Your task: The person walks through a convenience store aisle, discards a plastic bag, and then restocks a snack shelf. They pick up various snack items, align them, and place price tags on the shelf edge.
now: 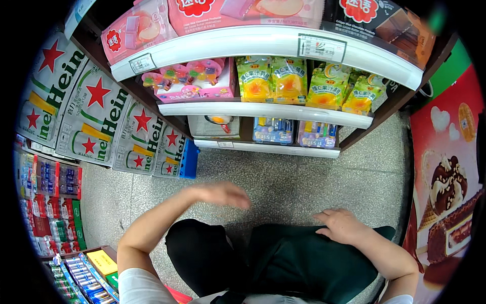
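Observation:
My left hand hangs blurred over the grey floor in front of the shelf unit, fingers stretched out, holding nothing. My right hand rests on my dark green trouser knee, fingers loosely curled, nothing in it. The white-edged shelves ahead carry yellow-green snack bags, a pink box of lollipops and blue packets on the lowest level. The lowest shelf is the one nearest my left hand.
Stacked white beer cartons with red stars stand at the left beside a blue crate. A rack of small packets fills the lower left. A red ice-cream freezer front stands at the right. Grey speckled floor lies between.

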The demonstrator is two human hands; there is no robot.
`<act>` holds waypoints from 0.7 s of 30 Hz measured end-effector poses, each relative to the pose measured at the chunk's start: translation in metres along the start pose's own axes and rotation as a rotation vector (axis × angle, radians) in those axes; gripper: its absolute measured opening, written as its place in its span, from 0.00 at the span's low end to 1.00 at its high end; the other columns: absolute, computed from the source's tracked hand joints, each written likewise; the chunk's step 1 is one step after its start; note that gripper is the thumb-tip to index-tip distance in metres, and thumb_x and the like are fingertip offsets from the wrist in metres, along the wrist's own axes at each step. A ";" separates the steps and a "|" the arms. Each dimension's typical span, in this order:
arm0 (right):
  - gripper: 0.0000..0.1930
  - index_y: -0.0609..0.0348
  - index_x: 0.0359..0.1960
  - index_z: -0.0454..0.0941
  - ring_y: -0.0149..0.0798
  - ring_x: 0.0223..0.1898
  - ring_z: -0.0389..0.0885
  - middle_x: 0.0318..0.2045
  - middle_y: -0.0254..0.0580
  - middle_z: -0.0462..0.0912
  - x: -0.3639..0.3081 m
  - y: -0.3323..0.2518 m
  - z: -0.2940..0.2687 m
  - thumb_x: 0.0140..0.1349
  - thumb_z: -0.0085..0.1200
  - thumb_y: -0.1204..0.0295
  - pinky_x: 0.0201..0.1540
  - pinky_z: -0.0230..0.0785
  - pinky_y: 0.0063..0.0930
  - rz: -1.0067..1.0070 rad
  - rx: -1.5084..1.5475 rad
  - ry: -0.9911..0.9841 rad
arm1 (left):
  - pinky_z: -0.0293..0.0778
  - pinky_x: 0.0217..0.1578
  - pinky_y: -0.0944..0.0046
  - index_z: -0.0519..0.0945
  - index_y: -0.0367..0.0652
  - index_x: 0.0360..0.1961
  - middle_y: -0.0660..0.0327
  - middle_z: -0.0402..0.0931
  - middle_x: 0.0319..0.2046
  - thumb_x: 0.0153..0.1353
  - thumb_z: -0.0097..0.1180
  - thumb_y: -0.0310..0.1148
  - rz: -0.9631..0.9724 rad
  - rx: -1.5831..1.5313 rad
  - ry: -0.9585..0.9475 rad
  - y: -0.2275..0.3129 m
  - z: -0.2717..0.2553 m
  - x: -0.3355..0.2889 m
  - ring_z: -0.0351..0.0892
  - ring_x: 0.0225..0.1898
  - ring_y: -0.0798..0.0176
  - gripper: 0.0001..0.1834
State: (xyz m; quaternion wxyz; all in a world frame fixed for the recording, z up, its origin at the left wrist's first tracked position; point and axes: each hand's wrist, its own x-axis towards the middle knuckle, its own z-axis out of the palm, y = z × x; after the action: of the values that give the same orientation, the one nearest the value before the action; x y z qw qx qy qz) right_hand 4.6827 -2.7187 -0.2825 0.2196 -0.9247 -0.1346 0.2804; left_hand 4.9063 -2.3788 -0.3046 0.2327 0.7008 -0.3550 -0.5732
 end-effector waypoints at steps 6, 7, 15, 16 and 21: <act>0.22 0.55 0.56 0.79 0.55 0.50 0.82 0.52 0.49 0.82 0.080 0.050 0.003 0.64 0.59 0.56 0.54 0.75 0.46 0.270 0.534 -0.008 | 0.80 0.46 0.57 0.80 0.37 0.48 0.55 0.84 0.45 0.68 0.57 0.38 -0.308 -0.708 1.058 -0.182 -0.002 0.056 0.85 0.45 0.56 0.15; 0.22 0.56 0.55 0.79 0.55 0.48 0.83 0.52 0.49 0.82 0.101 0.069 0.019 0.64 0.59 0.58 0.54 0.75 0.46 0.290 0.642 0.107 | 0.80 0.44 0.57 0.80 0.38 0.47 0.55 0.84 0.44 0.67 0.58 0.36 -0.291 -0.619 1.142 -0.194 -0.005 0.070 0.85 0.44 0.55 0.14; 0.25 0.60 0.59 0.75 0.47 0.65 0.69 0.61 0.44 0.74 0.217 0.028 0.047 0.59 0.60 0.71 0.65 0.65 0.41 0.051 -0.062 0.466 | 0.70 0.48 0.51 0.80 0.45 0.44 0.56 0.74 0.42 0.56 0.64 0.28 -0.118 0.433 1.532 -0.150 -0.011 0.088 0.74 0.47 0.48 0.14; 0.24 0.60 0.59 0.74 0.46 0.65 0.69 0.60 0.44 0.74 0.236 0.015 0.049 0.60 0.58 0.71 0.65 0.64 0.42 0.030 -0.067 0.500 | 0.69 0.48 0.51 0.80 0.45 0.44 0.56 0.74 0.42 0.55 0.64 0.29 -0.094 0.488 1.516 -0.151 -0.014 0.084 0.73 0.47 0.49 0.14; 0.22 0.62 0.59 0.74 0.48 0.65 0.69 0.59 0.46 0.73 0.307 -0.018 0.064 0.61 0.52 0.75 0.66 0.62 0.45 0.062 -0.110 0.595 | 0.65 0.48 0.51 0.79 0.45 0.43 0.58 0.73 0.43 0.55 0.64 0.29 -0.027 0.630 1.450 -0.157 -0.024 0.077 0.72 0.47 0.50 0.14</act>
State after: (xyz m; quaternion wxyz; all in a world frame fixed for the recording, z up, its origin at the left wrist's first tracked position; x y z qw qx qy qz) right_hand 4.8916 -2.5679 -0.4629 0.1903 -0.9804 -0.0512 -0.0040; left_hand 4.9726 -2.3390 -0.4639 0.1897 0.9369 -0.2517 0.1513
